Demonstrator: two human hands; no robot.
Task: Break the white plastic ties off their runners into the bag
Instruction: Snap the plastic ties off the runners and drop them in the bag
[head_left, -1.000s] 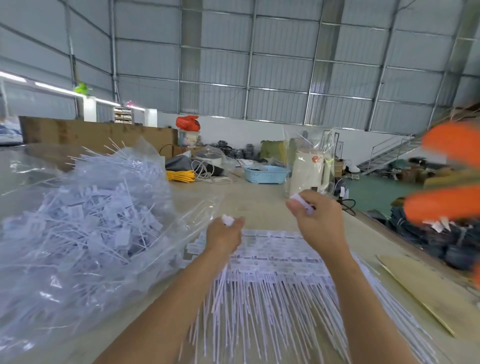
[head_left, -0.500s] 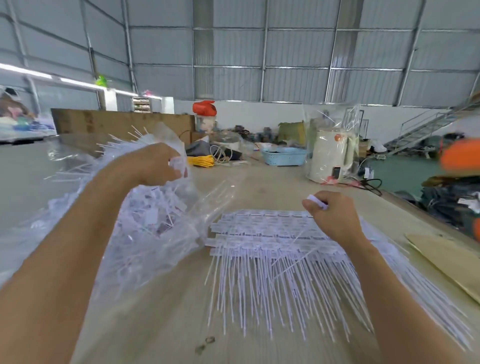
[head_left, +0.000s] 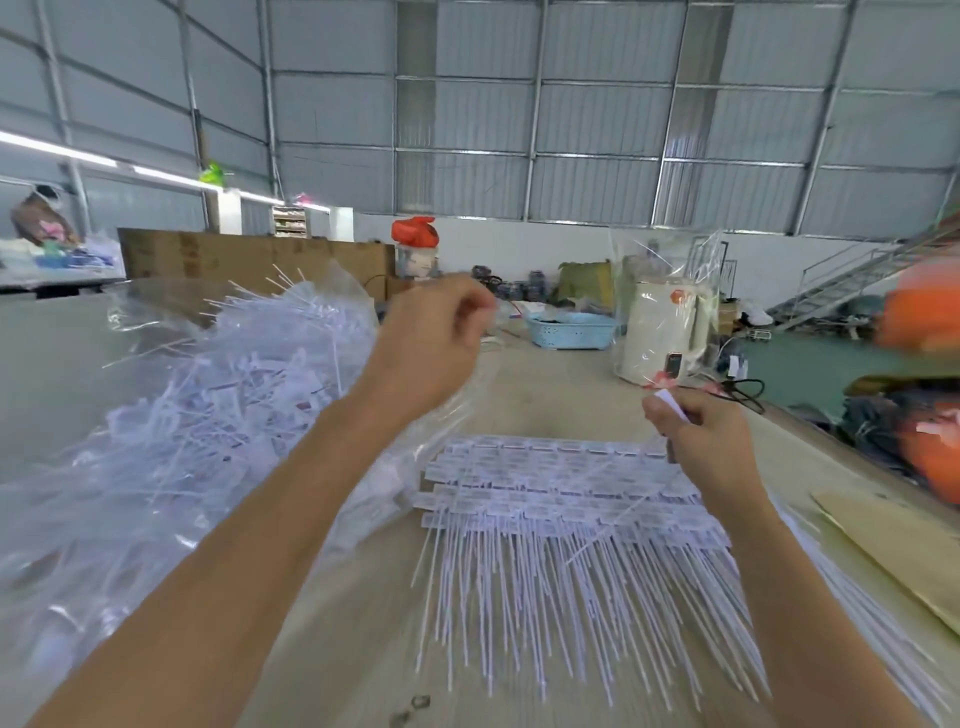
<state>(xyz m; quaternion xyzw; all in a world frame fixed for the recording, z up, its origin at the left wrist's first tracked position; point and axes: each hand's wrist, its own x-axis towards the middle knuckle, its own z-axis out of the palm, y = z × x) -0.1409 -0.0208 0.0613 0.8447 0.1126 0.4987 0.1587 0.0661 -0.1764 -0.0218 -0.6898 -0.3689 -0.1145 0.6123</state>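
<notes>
A clear plastic bag (head_left: 156, 431) heaped with loose white ties lies on the left of the table. In the middle lies a flat stack of white ties on their runners (head_left: 545, 499), heads away from me and tails toward me. My left hand (head_left: 436, 343) hovers in the air between the bag's mouth and the stack, fingers curled, with nothing visible in it. My right hand (head_left: 701, 441) rests at the stack's far right corner and pinches a white plastic piece (head_left: 671, 404) between thumb and fingers.
A sheet of cardboard (head_left: 893, 545) lies at the table's right edge. Farther back stand a blue basket (head_left: 569, 330) and a white appliance wrapped in plastic (head_left: 662, 332). Orange objects (head_left: 930, 447) blur at the right. A person (head_left: 39, 218) works far left.
My left hand has come back from over the bag toward the stack, and the white piece it held is gone. The right hand has kept its grip at the stack's corner.
</notes>
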